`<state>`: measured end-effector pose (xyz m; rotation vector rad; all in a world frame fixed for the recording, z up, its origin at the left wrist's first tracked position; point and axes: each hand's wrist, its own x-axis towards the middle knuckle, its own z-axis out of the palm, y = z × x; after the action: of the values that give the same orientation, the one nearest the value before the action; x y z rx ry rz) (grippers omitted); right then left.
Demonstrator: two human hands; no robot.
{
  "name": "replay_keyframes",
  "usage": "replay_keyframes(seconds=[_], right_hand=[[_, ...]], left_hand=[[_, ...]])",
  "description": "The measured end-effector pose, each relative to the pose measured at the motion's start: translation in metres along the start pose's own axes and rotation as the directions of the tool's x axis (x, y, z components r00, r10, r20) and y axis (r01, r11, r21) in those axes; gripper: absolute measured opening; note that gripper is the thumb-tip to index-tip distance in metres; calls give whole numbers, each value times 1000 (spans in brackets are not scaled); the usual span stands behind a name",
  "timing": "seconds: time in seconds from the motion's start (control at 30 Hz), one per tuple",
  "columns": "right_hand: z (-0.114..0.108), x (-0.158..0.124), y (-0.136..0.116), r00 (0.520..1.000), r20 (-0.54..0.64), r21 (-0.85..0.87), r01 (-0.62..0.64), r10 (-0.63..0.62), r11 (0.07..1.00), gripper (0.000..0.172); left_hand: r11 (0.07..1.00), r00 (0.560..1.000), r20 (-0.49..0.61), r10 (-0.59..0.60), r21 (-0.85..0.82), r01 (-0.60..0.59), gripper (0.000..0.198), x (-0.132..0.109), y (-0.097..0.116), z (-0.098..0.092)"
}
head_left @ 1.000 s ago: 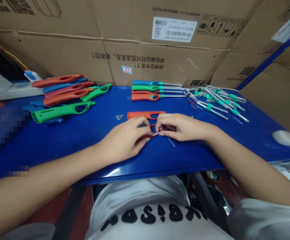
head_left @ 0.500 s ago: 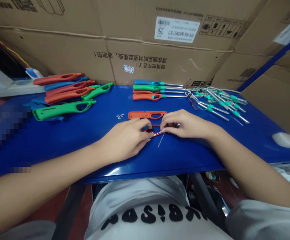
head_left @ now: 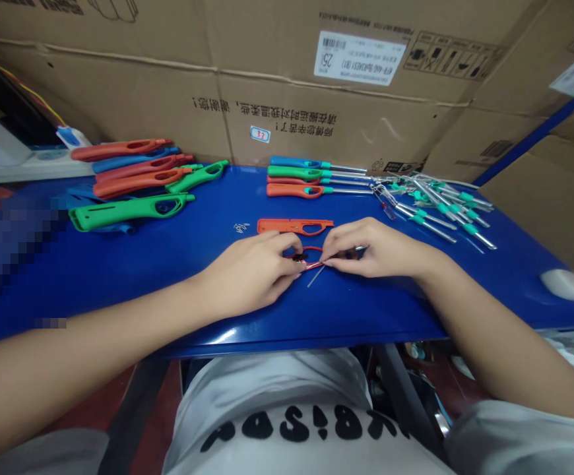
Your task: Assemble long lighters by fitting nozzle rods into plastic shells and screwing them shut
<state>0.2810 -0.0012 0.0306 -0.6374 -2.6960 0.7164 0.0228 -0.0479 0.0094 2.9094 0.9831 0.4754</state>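
Observation:
Between my hands lies a red lighter casing (head_left: 313,249) with small dark parts at its left. My left hand (head_left: 260,267) grips the left part of the casing, thumb and fingers closed, covering most of it. At the casing's right side, the thumb and fingertips of my right hand (head_left: 373,247) are pinched on the upper end of a thin clear tube (head_left: 315,277), which slants down over the table. A metal rod (head_left: 361,248) shows partly under my right hand. Just behind lies an orange casing half (head_left: 294,226), inner side hidden or hard to make out.
Several small metal pins (head_left: 241,227) lie left of the orange half. Farther left are coloured lighter casings (head_left: 133,212). Assembled lighters (head_left: 294,190) lie at the back, and metal rods with green collars and wires (head_left: 433,201) at right. A cardboard box (head_left: 267,86) walls the back.
The view has shifted slightly. The clear tube's lower end has swung a little left and up at my right fingertips. My left hand keeps its grip on the red casing.

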Motion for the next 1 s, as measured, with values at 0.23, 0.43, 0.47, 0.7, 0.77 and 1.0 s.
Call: replay_keyframes(seconds=[0.23, 0.43, 0.47, 0.7, 0.77, 1.0], right_hand=[[-1, 0, 2, 1000, 2, 65, -14, 14, 998, 17], [0, 0, 2, 1000, 11, 68, 12, -12, 998, 19], [0, 0, 1, 1000, 9, 62, 13, -14, 998, 19], [-2, 0, -1, 1000, 11, 88, 0, -1, 996, 18], [-2, 0, 0, 1000, 10, 93, 2, -3, 996, 18], [1, 1, -3, 1000, 28, 44, -1, 0, 999, 19]], left_hand=[[999, 999, -10, -41, -21, 41, 28, -1, 2, 2], [998, 998, -26, -59, -34, 58, 28, -1, 3, 3], [998, 998, -23, -57, -31, 57, 28, 0, 3, 2], [998, 999, -19, -50, -30, 49, 29, 0, 3, 2], [998, 999, -19, -51, -31, 50, 29, 0, 2, 2], [998, 998, -19, -53, -31, 52, 31, 0, 3, 1]])
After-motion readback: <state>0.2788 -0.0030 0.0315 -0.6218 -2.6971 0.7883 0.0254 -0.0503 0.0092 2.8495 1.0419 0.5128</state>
